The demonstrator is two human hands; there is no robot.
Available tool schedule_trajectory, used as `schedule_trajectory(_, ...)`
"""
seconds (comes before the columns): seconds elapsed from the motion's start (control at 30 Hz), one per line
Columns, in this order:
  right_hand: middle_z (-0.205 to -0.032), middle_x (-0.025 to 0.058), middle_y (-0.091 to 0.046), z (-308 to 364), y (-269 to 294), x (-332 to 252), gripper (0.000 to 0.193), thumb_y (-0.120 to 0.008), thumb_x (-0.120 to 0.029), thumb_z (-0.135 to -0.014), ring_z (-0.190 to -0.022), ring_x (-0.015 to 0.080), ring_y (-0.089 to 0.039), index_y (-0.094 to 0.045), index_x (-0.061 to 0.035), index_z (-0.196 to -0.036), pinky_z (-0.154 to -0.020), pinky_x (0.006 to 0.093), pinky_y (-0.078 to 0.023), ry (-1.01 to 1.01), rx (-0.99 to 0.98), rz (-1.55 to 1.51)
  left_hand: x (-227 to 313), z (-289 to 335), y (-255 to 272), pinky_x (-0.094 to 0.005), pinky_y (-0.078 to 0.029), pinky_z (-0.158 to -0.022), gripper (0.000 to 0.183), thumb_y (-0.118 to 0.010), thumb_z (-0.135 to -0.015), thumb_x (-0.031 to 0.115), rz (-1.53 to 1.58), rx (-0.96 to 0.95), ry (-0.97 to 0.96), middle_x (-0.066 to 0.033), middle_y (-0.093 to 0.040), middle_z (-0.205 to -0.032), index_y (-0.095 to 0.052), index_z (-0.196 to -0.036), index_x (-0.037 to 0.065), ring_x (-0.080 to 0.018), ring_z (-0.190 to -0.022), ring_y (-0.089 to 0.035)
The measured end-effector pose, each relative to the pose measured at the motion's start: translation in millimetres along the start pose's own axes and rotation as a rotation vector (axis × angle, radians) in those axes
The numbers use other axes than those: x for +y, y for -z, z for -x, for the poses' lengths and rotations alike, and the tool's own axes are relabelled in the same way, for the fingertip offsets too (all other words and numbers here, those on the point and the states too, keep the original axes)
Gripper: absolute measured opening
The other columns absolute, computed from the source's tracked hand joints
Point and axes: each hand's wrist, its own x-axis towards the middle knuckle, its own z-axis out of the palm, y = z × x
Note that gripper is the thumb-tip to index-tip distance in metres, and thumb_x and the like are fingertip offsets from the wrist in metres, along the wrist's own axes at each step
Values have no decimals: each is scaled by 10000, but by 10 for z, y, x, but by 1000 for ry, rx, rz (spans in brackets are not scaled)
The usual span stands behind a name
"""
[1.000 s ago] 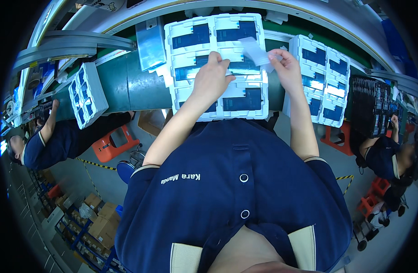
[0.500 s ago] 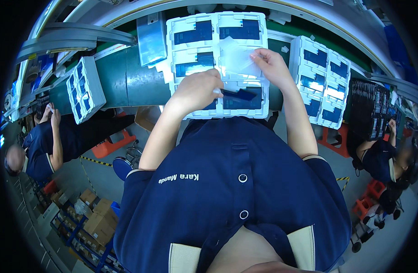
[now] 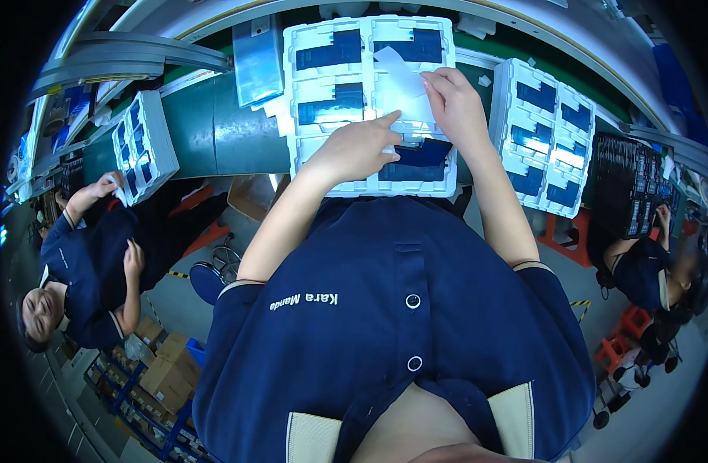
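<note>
Over the white moulded tray (image 3: 368, 35), my right hand (image 3: 456, 108) pinches the edge of a translucent white sheet (image 3: 404, 86) between thumb and fingers. The sheet hangs tilted above the middle right compartment. My left hand (image 3: 358, 150) is lower down, its index finger stretched toward the sheet's lower edge. Its thumb and other fingers grip the end of a dark flat piece (image 3: 429, 153), slanted above the lower right compartment. More dark flat stepped pieces (image 3: 329, 54) lie in the tray's compartments. My left hand and forearm partly cover the lower left compartment.
A stack of similar trays (image 3: 545, 139) stands at the right, another tray stack (image 3: 147, 147) at the left. Clear plastic bags (image 3: 259, 65) lie left of my tray on the green bench (image 3: 250, 139). Co-workers sit on both sides; the left one's hand (image 3: 107, 185) reaches to that stack.
My left hand has moved right and slightly up, index finger now extended to the sheet. My right hand and the sheet have risen slightly. The left co-worker has turned and reached toward the trays.
</note>
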Motion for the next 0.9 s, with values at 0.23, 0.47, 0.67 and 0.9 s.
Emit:
schedule_trajectory(0.23,-950,117,-687,-25,88,162,183,-653,-161,-875,-782,216,-669,-715,-10,-958,-694,296,-525,-263,135,-298,105,1,-107,-421,-471,-902,223,-634,-859,237,127,157,26,-190,-397,-1456,-682,-972,51,-380,-1036,-612)
schedule_trajectory(0.47,-1226,173,-613,183,140,84,222,-685,-211,-859,-1001,243,-640,-733,-37,-988,-859,311,-490,-473,-135,-478,123,64,-169,-414,-466,-923,230,-636,-861,250,144,129,79,-242,-360,-1463,-692,-987,66,-395,-1084,-595)
schedule_trajectory(0.67,-1336,139,-512,51,40,18,275,-674,-201,-888,-1122,181,-537,-702,22,-1047,-890,297,-425,-564,-97,-862,175,75,-182,-419,-469,-925,255,-634,-859,257,151,124,92,-245,-359,-1462,-691,-1015,63,-384,-1093,-595)
schedule_trajectory(0.9,-1060,75,-662,169,357,-91,234,-669,-175,-892,-953,136,-602,-702,16,-1023,-808,257,-471,-672,-79,-879,118,78,-147,-415,-478,-867,236,-628,-867,241,209,168,14,-173,-545,-1267,-681,-990,46,-366,-1002,-616)
